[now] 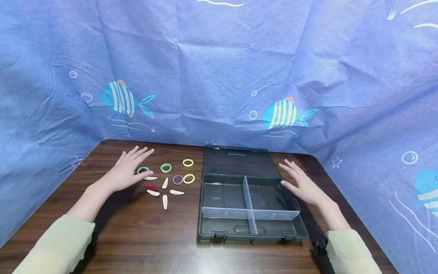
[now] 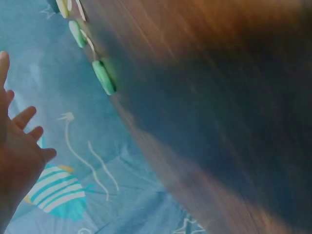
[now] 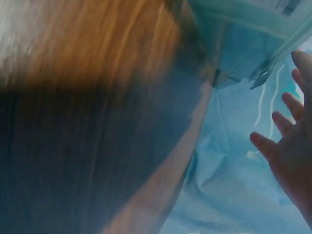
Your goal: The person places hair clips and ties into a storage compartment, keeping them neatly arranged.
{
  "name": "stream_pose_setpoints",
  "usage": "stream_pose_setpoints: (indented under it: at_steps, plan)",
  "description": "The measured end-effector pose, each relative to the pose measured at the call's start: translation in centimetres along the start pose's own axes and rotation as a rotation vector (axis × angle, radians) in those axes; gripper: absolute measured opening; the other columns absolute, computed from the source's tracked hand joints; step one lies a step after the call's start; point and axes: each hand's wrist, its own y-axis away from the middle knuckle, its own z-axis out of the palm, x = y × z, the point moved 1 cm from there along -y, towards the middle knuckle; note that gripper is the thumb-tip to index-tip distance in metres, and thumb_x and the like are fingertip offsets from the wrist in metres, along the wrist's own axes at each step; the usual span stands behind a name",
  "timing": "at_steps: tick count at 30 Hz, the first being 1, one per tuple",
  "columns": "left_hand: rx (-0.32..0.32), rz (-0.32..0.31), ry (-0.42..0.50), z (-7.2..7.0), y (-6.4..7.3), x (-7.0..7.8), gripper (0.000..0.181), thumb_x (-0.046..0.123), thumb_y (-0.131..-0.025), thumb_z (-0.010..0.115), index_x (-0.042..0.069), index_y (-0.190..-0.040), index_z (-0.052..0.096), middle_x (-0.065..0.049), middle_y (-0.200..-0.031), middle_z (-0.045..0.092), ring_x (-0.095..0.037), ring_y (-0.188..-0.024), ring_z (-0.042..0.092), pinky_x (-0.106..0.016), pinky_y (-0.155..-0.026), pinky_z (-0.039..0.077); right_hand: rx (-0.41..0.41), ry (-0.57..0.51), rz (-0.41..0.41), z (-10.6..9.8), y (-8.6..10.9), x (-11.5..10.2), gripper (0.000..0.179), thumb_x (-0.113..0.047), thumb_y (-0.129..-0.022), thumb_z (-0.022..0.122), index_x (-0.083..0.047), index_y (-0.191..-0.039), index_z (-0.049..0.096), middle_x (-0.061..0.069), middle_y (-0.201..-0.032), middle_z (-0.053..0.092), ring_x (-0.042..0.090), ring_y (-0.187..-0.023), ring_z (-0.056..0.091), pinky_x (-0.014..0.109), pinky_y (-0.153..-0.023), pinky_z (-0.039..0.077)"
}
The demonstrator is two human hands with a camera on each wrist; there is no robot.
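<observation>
My left hand [image 1: 124, 172] hovers with spread fingers over the left side of the table, holding nothing. Near its fingertips lie green hair ties [image 1: 165, 168], two yellow ones [image 1: 189, 179] and a purple one [image 1: 178, 180]. Several white snap hair clips [image 1: 165, 202] and a red hair clip [image 1: 151, 187] are scattered just to the right of that wrist. A dark translucent box [image 1: 224, 192] stands with its lid [image 1: 241, 163] laid back. At the box's right side my right hand [image 1: 304, 184] is held with fingers extended, gripping nothing.
Clear dividers [image 1: 239, 213] split the box into compartments. The brown wooden table [image 1: 154, 243] ends at a blue curtain [image 1: 219, 68] printed with fish, which hangs behind and along both sides.
</observation>
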Motion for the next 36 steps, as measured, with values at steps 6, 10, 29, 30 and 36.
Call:
stream_pose_setpoints:
  at_steps: [6,10,29,30,36]
  plan:
    - [-0.020,0.049,0.022,0.4,-1.0,-1.2,0.066,0.040,-0.090,0.060,0.014,-0.145,0.035,-0.020,-0.148,0.033,-0.044,-0.139,0.018,-0.067,-0.106,0.009,-0.025,-0.047,-0.033,0.4,-0.1,1.2,0.062,-0.037,-0.093,0.057,-0.019,-0.147,0.033,0.010,-0.156,0.020,0.041,-0.138,0.025,0.064,-0.098,0.029]
    - [-0.055,0.067,0.009,0.8,-1.4,-2.1,0.062,0.033,-0.091,0.061,0.009,-0.144,0.037,-0.023,-0.146,0.036,-0.046,-0.137,0.021,-0.068,-0.104,0.012,-0.033,-0.088,-0.030,0.7,-0.1,2.0,0.063,-0.036,-0.092,0.058,-0.016,-0.146,0.034,0.013,-0.153,0.027,0.040,-0.135,0.031,0.062,-0.097,0.033]
    - [-0.183,0.052,0.069,2.6,-2.2,-5.4,0.049,0.011,-0.090,0.061,-0.002,-0.135,0.044,-0.023,-0.119,0.060,-0.043,-0.114,0.051,-0.058,-0.096,0.036,-0.050,-0.250,0.030,1.2,-1.2,3.1,0.055,-0.029,-0.086,0.069,-0.009,-0.134,0.051,0.014,-0.128,0.054,0.033,-0.112,0.056,0.049,-0.087,0.047]
    - [-0.182,0.046,0.084,2.6,-2.3,-5.5,0.048,0.009,-0.090,0.061,-0.003,-0.134,0.045,-0.023,-0.118,0.061,-0.042,-0.112,0.053,-0.057,-0.095,0.037,-0.054,-0.258,0.033,1.2,-1.3,3.1,0.054,-0.029,-0.086,0.069,-0.009,-0.133,0.052,0.013,-0.128,0.054,0.033,-0.112,0.056,0.047,-0.087,0.048]
    - [-0.160,0.010,0.130,3.0,-2.6,-6.1,0.041,0.006,-0.089,0.062,-0.002,-0.128,0.051,-0.020,-0.108,0.064,-0.037,-0.101,0.059,-0.053,-0.087,0.044,-0.078,-0.343,0.062,1.3,-1.6,3.5,0.052,-0.030,-0.085,0.070,-0.010,-0.131,0.054,0.011,-0.129,0.052,0.033,-0.117,0.054,0.044,-0.089,0.048]
